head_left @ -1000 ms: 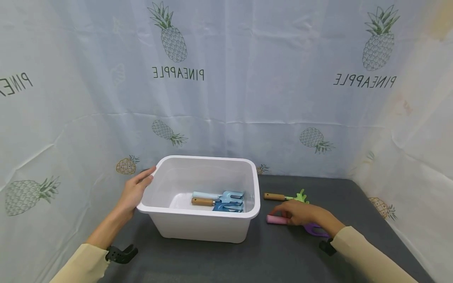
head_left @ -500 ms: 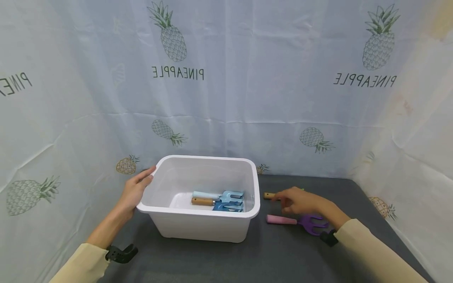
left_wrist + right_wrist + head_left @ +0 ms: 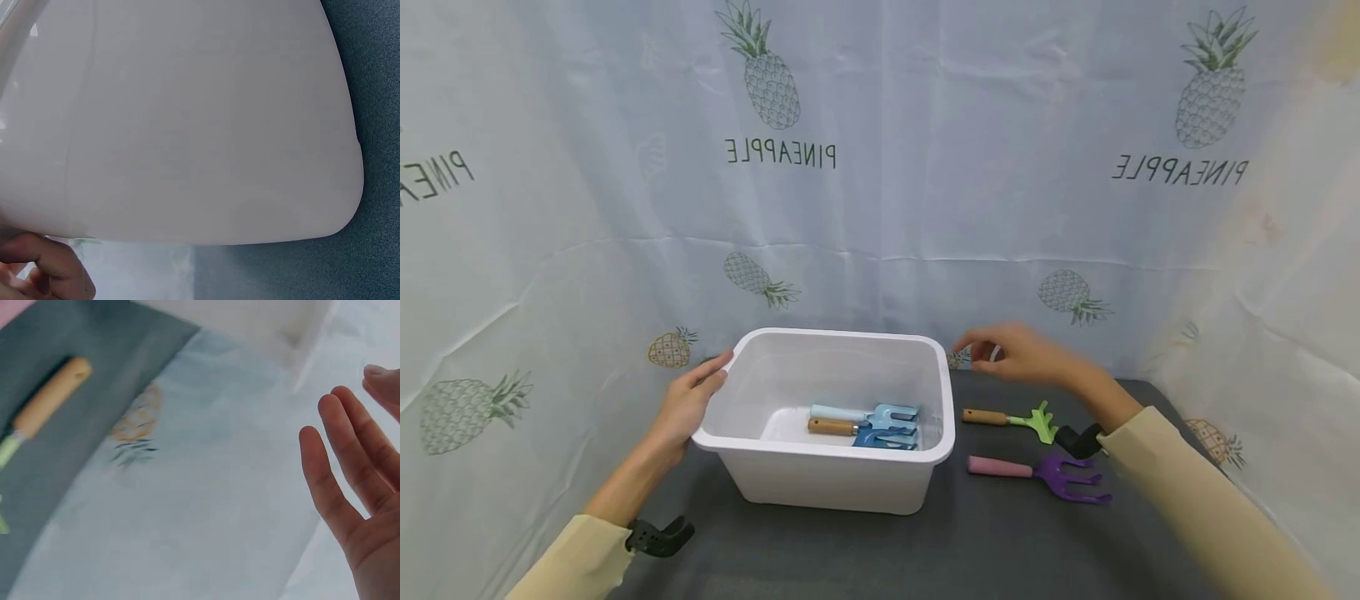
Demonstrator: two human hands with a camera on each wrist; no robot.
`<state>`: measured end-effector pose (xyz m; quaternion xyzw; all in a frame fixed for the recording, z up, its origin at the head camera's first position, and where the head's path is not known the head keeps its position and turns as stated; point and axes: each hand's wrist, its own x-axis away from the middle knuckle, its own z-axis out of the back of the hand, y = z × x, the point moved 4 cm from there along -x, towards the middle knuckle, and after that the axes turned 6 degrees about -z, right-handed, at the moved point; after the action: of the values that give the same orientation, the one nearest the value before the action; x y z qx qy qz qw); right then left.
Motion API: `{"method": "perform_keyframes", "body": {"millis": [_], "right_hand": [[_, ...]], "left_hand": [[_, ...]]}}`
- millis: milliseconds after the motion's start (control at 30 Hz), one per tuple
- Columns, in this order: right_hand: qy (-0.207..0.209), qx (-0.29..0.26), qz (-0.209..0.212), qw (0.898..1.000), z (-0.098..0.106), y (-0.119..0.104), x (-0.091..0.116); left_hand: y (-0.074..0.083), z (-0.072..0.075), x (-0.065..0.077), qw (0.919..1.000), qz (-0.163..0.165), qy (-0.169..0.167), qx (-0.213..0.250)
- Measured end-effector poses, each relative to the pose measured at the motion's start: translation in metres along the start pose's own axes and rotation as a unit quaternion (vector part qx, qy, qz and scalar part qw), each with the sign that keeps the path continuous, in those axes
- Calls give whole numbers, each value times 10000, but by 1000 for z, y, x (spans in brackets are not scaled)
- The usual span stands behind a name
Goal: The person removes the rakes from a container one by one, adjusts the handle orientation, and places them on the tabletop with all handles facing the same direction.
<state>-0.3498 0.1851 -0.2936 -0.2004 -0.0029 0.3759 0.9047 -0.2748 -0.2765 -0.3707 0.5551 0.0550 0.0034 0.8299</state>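
Observation:
A white plastic tub (image 3: 827, 482) stands on the dark table, its side wall filling most of the left wrist view. My left hand (image 3: 681, 408) grips its left rim, fingers curled below the edge. Inside lie a light blue hand fork (image 3: 891, 415) and a dark blue garden tool (image 3: 876, 438) with a wooden handle, overlapping. To the tub's right rest a green hand rake (image 3: 1040, 422) with a wooden handle and, nearer, a purple hand fork (image 3: 1060, 477) with a pink handle. Above and beyond them my right hand (image 3: 1018, 354) hangs in the air, holding nothing, fingers loosely extended.
A pineapple-print curtain (image 3: 880, 167) encloses the back and both sides of the dark table (image 3: 820, 558). Black straps (image 3: 658, 537) sit on both wrists. The tub's raised right wall stands between the loose tools and its inside.
My right hand let go of the pink handle, moved away over the green rake, then rose toward the back curtain. Both loose tools are now uncovered. The left hand and tub stayed put.

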Motion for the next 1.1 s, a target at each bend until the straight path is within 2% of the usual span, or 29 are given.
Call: {"method": "perform_keyframes", "body": {"millis": [200,500,733,1100], "right_hand": [[-55,7,193,9998,12,-32,-22],[-482,150,115,9987,9,-60,-49],[-712,7,276,9971,0,-72,-64],[-804,-48,334,9962,-5,-77,-79]], "left_hand": [[2,0,-1,10000,-47,18,1],[4,-1,0,10000,-52,38,-1],[3,-1,0,10000,21,70,-45],[0,0,1,10000,6,56,-22]]}}
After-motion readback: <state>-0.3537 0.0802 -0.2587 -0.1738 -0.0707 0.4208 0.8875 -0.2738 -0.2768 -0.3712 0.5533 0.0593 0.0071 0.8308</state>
